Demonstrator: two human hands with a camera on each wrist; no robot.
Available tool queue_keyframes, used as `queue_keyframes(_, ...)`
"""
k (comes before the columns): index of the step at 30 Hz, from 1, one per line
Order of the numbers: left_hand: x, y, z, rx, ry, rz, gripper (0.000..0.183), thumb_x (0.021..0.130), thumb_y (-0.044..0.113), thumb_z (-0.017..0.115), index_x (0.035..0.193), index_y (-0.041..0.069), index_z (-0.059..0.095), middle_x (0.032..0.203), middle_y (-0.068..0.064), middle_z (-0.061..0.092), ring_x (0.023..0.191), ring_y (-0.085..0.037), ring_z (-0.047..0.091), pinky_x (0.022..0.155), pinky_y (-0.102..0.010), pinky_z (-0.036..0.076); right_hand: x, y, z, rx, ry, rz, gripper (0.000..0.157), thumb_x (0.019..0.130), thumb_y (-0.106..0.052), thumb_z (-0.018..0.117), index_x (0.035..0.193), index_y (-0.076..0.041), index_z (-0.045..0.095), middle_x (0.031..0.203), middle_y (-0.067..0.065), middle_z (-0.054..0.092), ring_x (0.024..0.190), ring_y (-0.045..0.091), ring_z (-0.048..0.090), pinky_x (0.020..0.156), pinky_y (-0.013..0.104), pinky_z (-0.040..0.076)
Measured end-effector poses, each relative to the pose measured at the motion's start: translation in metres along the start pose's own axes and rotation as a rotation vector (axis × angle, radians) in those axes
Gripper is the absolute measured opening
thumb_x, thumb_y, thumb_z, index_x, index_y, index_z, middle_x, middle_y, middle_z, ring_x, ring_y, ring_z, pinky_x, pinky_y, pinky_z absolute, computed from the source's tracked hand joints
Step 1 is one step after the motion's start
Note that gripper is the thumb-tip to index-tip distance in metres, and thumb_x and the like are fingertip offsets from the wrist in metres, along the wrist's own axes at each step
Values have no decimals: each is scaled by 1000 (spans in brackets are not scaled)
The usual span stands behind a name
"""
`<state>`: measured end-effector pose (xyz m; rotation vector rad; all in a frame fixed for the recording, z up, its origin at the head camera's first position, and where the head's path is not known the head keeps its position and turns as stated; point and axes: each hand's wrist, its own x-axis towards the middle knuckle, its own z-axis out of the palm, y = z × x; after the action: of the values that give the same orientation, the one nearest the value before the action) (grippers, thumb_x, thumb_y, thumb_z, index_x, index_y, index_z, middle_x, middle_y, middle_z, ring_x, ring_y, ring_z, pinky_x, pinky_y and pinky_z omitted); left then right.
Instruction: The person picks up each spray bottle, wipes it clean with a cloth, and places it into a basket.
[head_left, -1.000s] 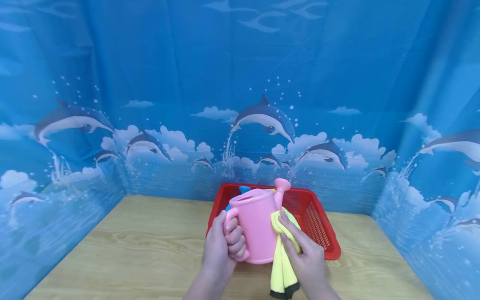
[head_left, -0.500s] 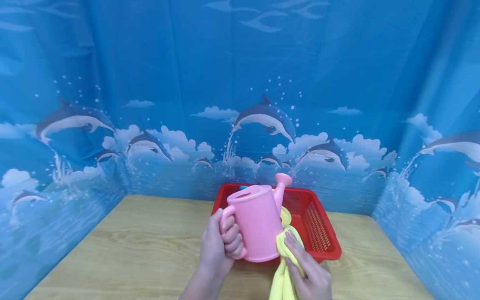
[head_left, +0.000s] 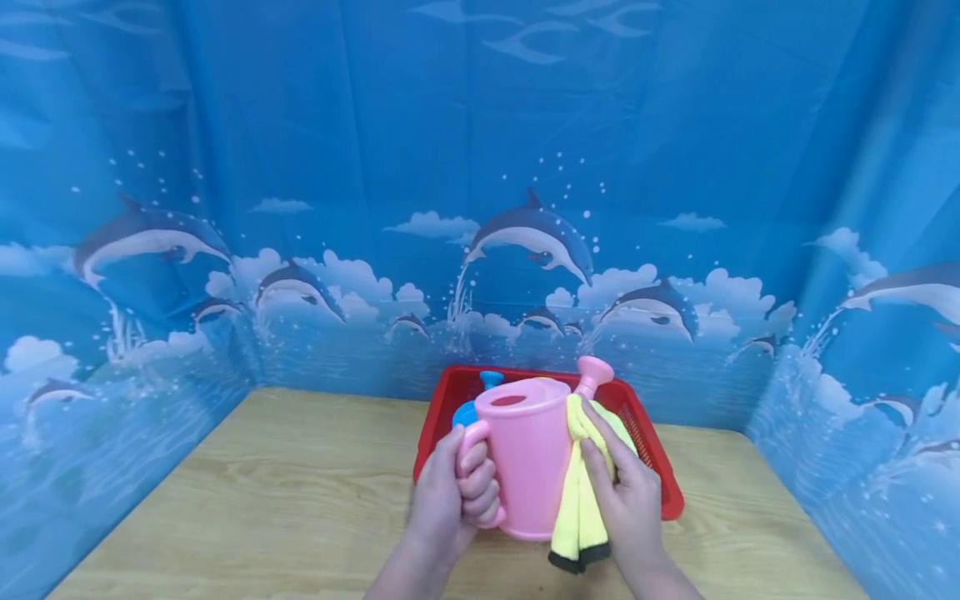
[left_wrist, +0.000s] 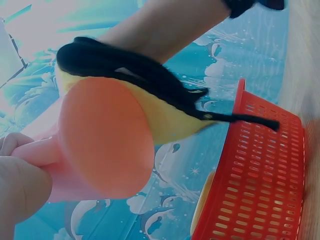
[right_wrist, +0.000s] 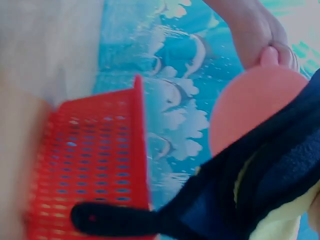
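Observation:
A pink watering can point(head_left: 528, 467) is held up in front of the red basket, its round sprinkler head pointing to the back right. My left hand point(head_left: 457, 492) grips its handle, fingers curled through the loop. My right hand point(head_left: 622, 483) holds a yellow cloth point(head_left: 581, 500) with dark trim against the can's right side, below the spout. Both wrist views look at the can's round base point(left_wrist: 107, 137) from below. In the right wrist view the cloth's dark edge point(right_wrist: 280, 165) covers part of that base.
The red perforated basket point(head_left: 671, 492) stands on the wooden table point(head_left: 300, 492) behind the can. Inside it shows a blue item point(head_left: 465, 414), partly hidden by the can. A blue dolphin-print curtain point(head_left: 375, 208) encloses the back and sides.
The cloth slid down to the can's lower right side, then came back up under the spout. The can has shifted slightly right and tilts less than half a second ago.

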<state>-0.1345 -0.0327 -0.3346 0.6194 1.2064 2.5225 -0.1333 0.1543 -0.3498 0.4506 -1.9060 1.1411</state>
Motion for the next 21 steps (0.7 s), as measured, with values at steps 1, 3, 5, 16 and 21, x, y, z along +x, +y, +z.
queue_keyframes(1, 0, 0, 0, -1, -13, 4, 40, 96, 43, 36, 64, 19, 31, 47, 9, 36, 39, -5, 30, 42, -21, 18, 5, -2, 0, 1, -2, 1, 47, 82, 0, 62, 126, -14, 53, 116, 12, 62, 57, 4, 52, 49, 17, 42)
queue_keyframes(3, -1, 0, 1, -1, -28, -1, 40, 97, 42, 35, 64, 20, 32, 47, 9, 36, 40, -5, 31, 42, -21, 17, 15, -5, 0, -23, 5, -11, 45, 84, -2, 61, 126, -16, 54, 116, 11, 62, 68, 5, 55, 49, 16, 41)
queue_keyframes(5, -2, -1, 1, -6, -31, 3, 41, 97, 42, 33, 63, 20, 32, 47, 9, 36, 40, -4, 31, 42, -21, 17, 22, -7, 0, -48, 5, -10, 43, 85, -5, 61, 126, -19, 54, 119, 7, 61, 78, 4, 56, 49, 16, 40)
queue_keyframes(16, -3, 1, -6, -99, -50, 159, 45, 100, 37, 17, 61, 22, 31, 46, 8, 25, 37, -6, 17, 38, -26, 5, 2, -3, 6, -65, -59, 14, 41, 82, -6, 65, 122, -15, 57, 111, 9, 65, 89, 9, 62, 69, 13, 48)
queue_keyframes(21, -1, 4, -9, -169, -130, 213, 46, 100, 36, 9, 61, 20, 28, 47, 8, 20, 37, -7, 14, 37, -26, 3, -12, 2, 5, -52, -40, -9, 37, 80, -2, 65, 116, -13, 62, 106, 10, 67, 79, 4, 61, 62, 13, 48)
